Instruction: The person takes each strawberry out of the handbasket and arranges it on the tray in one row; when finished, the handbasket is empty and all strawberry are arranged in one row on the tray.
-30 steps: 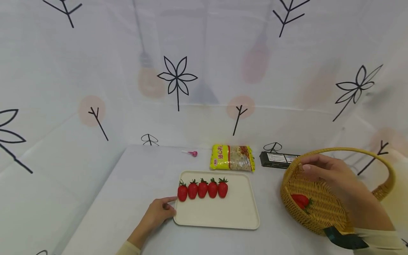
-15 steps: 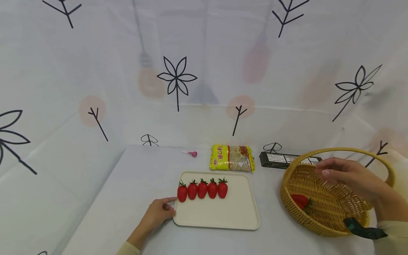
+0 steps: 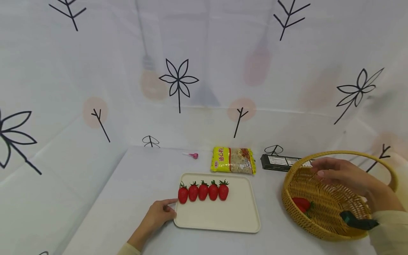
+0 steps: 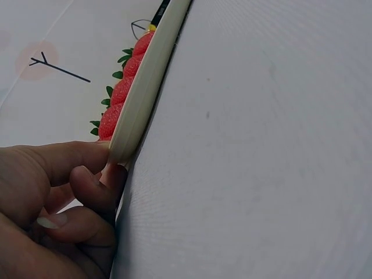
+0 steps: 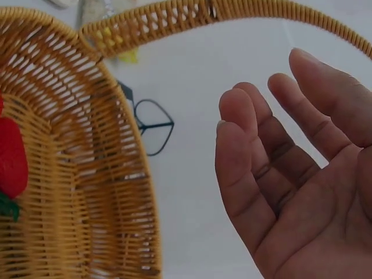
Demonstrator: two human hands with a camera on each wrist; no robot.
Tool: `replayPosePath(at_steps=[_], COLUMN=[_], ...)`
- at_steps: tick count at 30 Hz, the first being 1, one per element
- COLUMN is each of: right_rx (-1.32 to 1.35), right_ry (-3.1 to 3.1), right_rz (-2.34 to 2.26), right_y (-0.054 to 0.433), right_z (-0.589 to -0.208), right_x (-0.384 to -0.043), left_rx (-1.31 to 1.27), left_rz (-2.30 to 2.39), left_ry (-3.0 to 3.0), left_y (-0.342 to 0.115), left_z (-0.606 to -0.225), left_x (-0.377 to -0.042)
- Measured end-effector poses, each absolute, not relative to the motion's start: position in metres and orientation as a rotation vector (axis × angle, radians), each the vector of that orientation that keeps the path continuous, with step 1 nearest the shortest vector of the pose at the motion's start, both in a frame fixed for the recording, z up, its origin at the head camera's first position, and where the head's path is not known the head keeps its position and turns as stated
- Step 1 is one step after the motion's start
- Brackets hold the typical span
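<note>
Several red strawberries (image 3: 203, 191) lie side by side in a row on a cream rectangular tray (image 3: 220, 219), green leaves toward the back. At the tray's left edge, my left hand (image 3: 159, 212) touches the rim with its fingertips; the left wrist view shows a finger against the tray's side and other fingers bent below. On the right stands a wicker basket (image 3: 325, 216) with a tall handle and a few strawberries (image 5: 10, 157) inside. Over the basket, beneath the handle, my right hand (image 3: 347, 175) has loosely bent fingers and holds nothing.
Behind the tray lies a yellow bag of pasta (image 3: 233, 160), with a pink lollipop (image 3: 193, 155) to its left. A long black box (image 3: 280, 163) sits partly behind the basket. A white patterned cloth (image 3: 204, 81) hangs at the back.
My right hand has moved right and slightly down from the basket's left rim, then shifted a little back left. My left hand stays at the tray's edge; the strawberries have not moved.
</note>
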State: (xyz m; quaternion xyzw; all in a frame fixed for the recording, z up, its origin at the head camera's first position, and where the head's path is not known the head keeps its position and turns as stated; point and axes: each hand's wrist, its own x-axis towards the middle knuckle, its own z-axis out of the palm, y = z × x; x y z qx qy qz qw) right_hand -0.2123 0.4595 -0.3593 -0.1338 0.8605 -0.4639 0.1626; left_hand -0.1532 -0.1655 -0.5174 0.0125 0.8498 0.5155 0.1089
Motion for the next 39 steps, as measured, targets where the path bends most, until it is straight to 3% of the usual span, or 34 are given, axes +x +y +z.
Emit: replayPosePath(at_steps=[15, 39], right_rx=[-0.289, -0.167], right_ry=[2.161, 2.106], right_rz=[-1.337, -1.329], right_y=[0.480, 0.504], right_z=[-0.404, -0.460], right_x=[-0.232, -0.230], left_rx=[0.042, 0.045], left_rz=[1.543, 1.564], left_ry=[2.497, 2.462], left_y=[-0.166, -0.166], left_z=[-0.521, -0.523], left_x=[-0.155, -0.155])
